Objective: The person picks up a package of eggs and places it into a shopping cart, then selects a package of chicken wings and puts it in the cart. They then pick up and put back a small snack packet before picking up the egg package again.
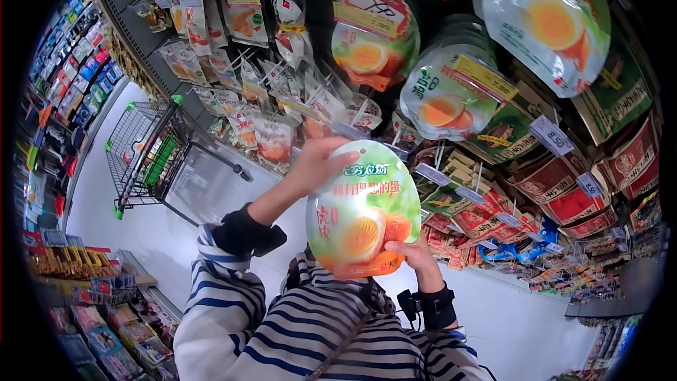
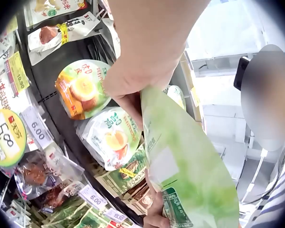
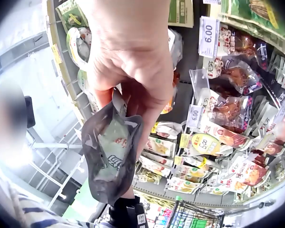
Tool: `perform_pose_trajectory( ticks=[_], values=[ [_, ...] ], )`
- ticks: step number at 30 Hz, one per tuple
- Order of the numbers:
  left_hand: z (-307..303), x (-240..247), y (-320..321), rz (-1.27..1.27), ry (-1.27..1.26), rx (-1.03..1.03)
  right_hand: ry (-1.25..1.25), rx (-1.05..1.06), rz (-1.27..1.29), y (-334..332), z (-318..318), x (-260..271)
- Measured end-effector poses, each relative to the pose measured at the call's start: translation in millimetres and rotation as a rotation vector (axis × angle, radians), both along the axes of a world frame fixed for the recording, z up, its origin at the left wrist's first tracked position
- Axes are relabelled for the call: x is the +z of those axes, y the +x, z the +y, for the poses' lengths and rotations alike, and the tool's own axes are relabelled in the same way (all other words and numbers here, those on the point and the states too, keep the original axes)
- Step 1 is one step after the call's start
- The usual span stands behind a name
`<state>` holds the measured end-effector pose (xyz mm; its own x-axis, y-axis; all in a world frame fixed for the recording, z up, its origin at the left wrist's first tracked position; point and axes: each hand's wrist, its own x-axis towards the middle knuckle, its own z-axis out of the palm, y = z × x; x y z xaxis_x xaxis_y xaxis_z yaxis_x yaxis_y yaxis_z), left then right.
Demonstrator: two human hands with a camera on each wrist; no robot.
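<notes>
Both hands hold up an oval egg snack pouch point(image 1: 356, 201), green and white with an orange bottom and a picture of cut eggs. My left hand point(image 1: 321, 166) grips its upper left edge. At the lower right edge my right hand point(image 1: 416, 254) pinches it, thumb on the printed front. In the left wrist view the green back of the pouch point(image 2: 180, 156) shows a pale blank patch and a dark green label. The right wrist view has my right hand point(image 3: 133, 71) around the edge of the pouch point(image 3: 111, 152), which looks dark and shaded there.
Similar egg pouches point(image 1: 451, 92) hang on the rack ahead, with yellow price tags. Red and green packets point(image 1: 557, 187) fill the lower right shelves. A shopping cart point(image 1: 148, 152) stands in the aisle to the left. More shelves point(image 1: 113, 339) line the lower left.
</notes>
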<state>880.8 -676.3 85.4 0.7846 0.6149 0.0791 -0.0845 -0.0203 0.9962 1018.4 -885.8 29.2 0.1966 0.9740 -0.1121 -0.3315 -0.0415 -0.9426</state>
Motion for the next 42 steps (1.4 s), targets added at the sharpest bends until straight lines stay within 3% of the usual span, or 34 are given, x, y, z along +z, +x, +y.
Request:
perform_pose_trajectory(
  ticks=[5,9,14,19,26,29,37,42],
  values=[
    [46,9,-9,0.007,-0.06,-0.072,-0.003,-0.025,-0.05,-12,42,3],
    [79,6,-5,-0.074,0.11,-0.137,0.014,-0.083,-0.069,-20,66,2],
    [114,22,9,-0.14,-0.036,-0.239,-0.056,-0.165,-0.147,-22,94,-5],
    [138,29,18,-0.047,-0.125,-0.269,0.049,-0.284,0.028,-36,116,5],
    [152,21,21,-0.081,-0.196,-0.298,0.053,-0.293,0.158,-42,128,6],
    [151,31,19,-0.05,-0.113,-0.288,0.068,-0.293,0.103,-42,132,4],
    [186,63,63,-0.278,0.389,-0.19,0.19,-0.357,0.148,-19,174,31],
    [199,74,90,-0.33,0.503,-0.192,0.231,-0.435,0.077,-3,196,36]
  ],
)
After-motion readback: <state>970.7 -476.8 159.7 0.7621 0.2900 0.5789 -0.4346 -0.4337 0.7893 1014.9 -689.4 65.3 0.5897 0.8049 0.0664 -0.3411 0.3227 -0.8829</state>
